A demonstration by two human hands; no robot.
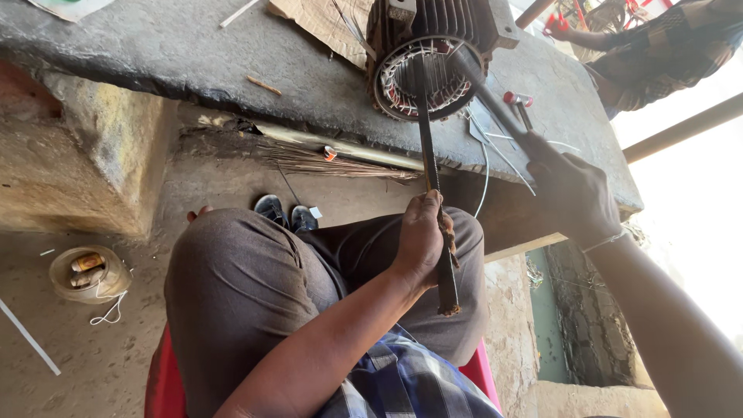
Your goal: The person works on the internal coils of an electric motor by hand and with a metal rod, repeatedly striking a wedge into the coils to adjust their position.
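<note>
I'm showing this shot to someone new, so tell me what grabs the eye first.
The open motor housing, with copper windings ringing its bore, lies on the stone slab at top centre. The left hand grips a long dark bar reaching into that bore, and the right hand holds a second rod angled toward it. Another person's arm shows at top right.

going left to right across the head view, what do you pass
round tin on the floor → dark shoes → left hand gripping the long dark bar → right hand holding a tool
</note>
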